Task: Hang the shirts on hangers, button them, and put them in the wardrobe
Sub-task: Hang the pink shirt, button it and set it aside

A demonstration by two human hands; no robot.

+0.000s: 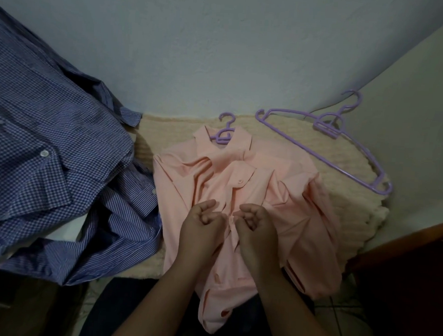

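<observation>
A pink shirt (pixel 299 199) lies front-up on a cream blanket (pixel 345 174), with a purple hanger (pixel 224 134) inside its collar; only the hook shows. My left hand (pixel 202 225) and my right hand (pixel 254 228) meet at the shirt's front placket, fingers curled, each pinching the fabric edge by a button. One button higher up near the collar is fastened. The lower placket hangs open over the edge toward me.
A second purple hanger (pixel 329 141) lies bare on the blanket at the back right. A blue checked shirt (pixel 42 134) and a blue striped shirt (pixel 110 236) are heaped at the left. Walls stand behind, and dark wooden furniture (pixel 404 272) at the right.
</observation>
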